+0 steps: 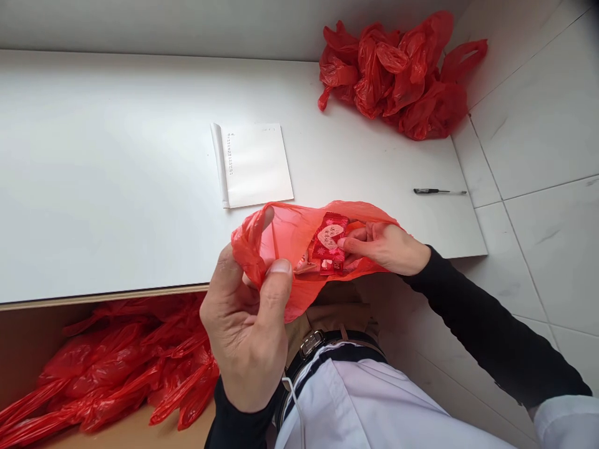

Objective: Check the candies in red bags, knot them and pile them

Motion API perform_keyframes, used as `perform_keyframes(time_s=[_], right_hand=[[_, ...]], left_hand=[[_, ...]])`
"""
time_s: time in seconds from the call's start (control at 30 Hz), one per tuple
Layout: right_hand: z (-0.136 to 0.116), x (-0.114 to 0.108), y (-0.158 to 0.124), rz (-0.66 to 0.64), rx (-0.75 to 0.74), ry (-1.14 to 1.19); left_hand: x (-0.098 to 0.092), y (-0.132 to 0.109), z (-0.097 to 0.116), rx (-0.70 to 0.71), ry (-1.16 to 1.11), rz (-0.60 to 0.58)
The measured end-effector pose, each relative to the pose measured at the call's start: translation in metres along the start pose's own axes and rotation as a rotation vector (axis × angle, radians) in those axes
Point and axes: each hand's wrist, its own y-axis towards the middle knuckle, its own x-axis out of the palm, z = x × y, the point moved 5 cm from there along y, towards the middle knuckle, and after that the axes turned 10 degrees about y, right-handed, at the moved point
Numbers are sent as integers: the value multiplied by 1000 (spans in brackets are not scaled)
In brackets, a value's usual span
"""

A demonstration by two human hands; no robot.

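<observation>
While my left hand [248, 324] pinches the rim of a thin red plastic bag [290, 231] between thumb and fingers, closed tight on the film, my right hand [384, 246] is inside the bag's mouth. Its fingertips are narrowed on the right edge of a red sweet packet [330, 240] with a pink heart on it. The bag hangs in the air between my two hands, just above my belt buckle [311, 343], and the packet sits in its open mouth. A second, paler wrapper [304, 265] shows just below it, deeper in.

I judge the step in hand to be the packet at the mouth of the bag, neither fully in nor out. Any next move calls for a firm left pinch, so that the mouth does not fall shut on my right fingers, and for a light touch, since the film looks flimsy.

Below and to the left of my left hand, a cardboard box [140, 430] holds a mass of more red bags [116, 368]. Just beyond both hands runs the near edge of the white worktop [116, 187]. A notepad [255, 165] lies past my left hand, and a pen [437, 191] lies beyond my right hand, near the worktop's right edge. Between the two, and far out to the left, the surface is bare, so there is room to set things down. Farthest off, beyond my right hand at the back corner, sits a heap of red bags [397, 75]. To the right of my right arm the worktop ends and white tiles [538, 187] begin.
</observation>
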Motion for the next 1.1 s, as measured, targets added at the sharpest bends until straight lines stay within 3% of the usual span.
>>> perform_keyframes(time_s=[0.13,0.37,0.53,0.63,0.73,0.87,1.0,1.1], right_hand=[[1,1,1,-26,94,-8],[-6,-9,8,177,-78,-289],[-13,-6,14,89,-172,-245],[-13,-10,18,61,-124,-250],[-13,-15,18,76,-64,-437],[-21,-13,9,123,-146,-711],[-22,5,7,181,-225,-1133],[-20,26,15,125,-355,-1181]], left_hand=[[0,0,0,-1,5,8],[-1,1,0,-3,-23,38],[-4,2,0,-39,-8,14],[-6,2,0,-54,-3,5],[-4,3,-1,-63,-28,-5],[-3,2,-1,-36,-48,16],[-3,2,-1,-11,-38,25],[-3,2,-1,-3,-54,34]])
